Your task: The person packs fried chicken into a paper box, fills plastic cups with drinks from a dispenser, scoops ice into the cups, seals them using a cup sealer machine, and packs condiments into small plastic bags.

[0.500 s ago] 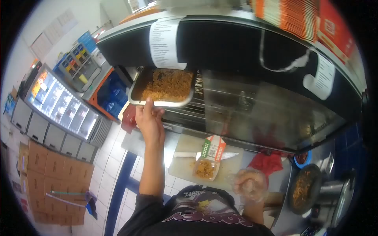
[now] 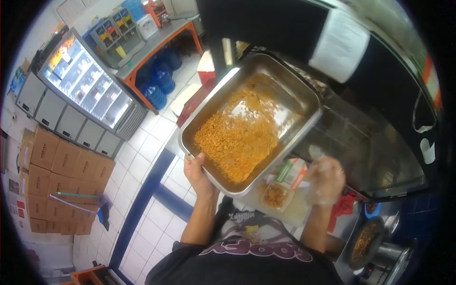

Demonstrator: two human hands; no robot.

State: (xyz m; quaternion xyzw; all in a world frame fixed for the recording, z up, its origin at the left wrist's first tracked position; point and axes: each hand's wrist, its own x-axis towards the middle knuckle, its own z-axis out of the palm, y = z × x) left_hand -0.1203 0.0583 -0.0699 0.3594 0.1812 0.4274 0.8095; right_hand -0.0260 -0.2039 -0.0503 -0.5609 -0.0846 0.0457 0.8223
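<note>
My left hand (image 2: 201,179) grips the near left corner of a deep steel food pan (image 2: 304,102), thumb over its rim. The pan tilts in front of the black warming cabinet (image 2: 266,28). Orange-brown crumbly food (image 2: 232,142) lies mostly towards its near left part; bare metal shows at the far right. To the right of the pan, my right hand (image 2: 327,179) wears a clear plastic glove. Its fingers are smeared, so I cannot tell if they are closed. Between the hands, a small clear tub (image 2: 277,195) of similar food with a printed card lid (image 2: 291,173) sits on the cutting board (image 2: 297,211).
A dark pan of food (image 2: 365,242), a blue bowl (image 2: 373,209) and a red cloth (image 2: 341,211) are at the lower right. Leftward stand a glass-door fridge (image 2: 80,80), stacked cardboard boxes (image 2: 61,175) and a broom (image 2: 102,211). Water jugs (image 2: 159,80) sit under an orange-legged table.
My left hand has brought the pan out of the cabinet, nearer and lower, tilting it so more of its inside shows. My gloved right hand has risen towards the pan. The view has turned.
</note>
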